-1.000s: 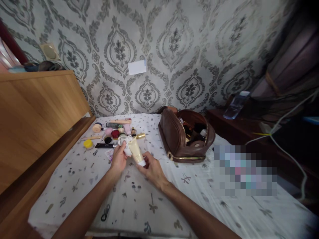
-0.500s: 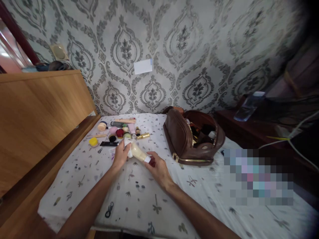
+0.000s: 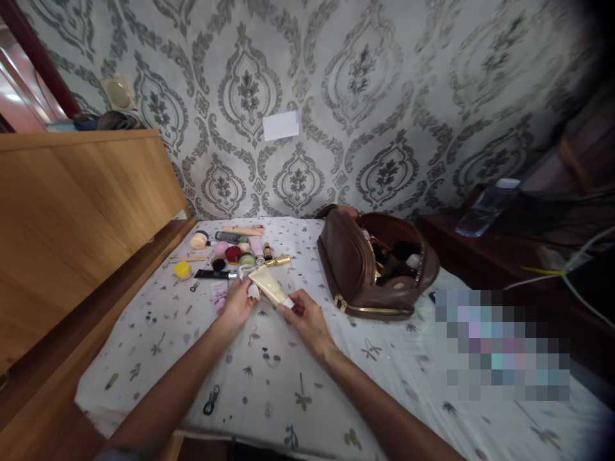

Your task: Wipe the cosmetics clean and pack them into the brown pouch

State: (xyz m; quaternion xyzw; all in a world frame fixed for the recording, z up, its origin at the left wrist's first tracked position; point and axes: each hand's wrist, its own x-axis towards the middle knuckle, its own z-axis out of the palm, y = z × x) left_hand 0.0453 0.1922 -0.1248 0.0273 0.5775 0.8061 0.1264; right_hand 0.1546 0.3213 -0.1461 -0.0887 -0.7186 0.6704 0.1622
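Observation:
A pale yellow squeeze tube [image 3: 268, 285] with a white cap is held between my two hands, above the cloth. My right hand [image 3: 310, 323] pinches it at the cap end. My left hand [image 3: 237, 302] is closed on a crumpled white wipe [image 3: 253, 291], pressed against the tube's far end. Just beyond my left hand lie a black tube [image 3: 211, 274], a purple-and-white packet [image 3: 219, 294], a red jar [image 3: 233, 255], a green jar [image 3: 246, 258] and a gold tube [image 3: 278, 260].
A brown leather cosmetic bag [image 3: 346, 256] stands unzipped at the right with items inside. Further left are a yellow-lidded jar [image 3: 182, 270] and a pink tube [image 3: 256, 246]. A wooden panel [image 3: 86, 192] borders the left side; a clear bottle [image 3: 487, 208] stands at the far right.
The tube has turned in my hands and now shows a flatter, wider side. My left hand and the wipe have shifted slightly down along it.

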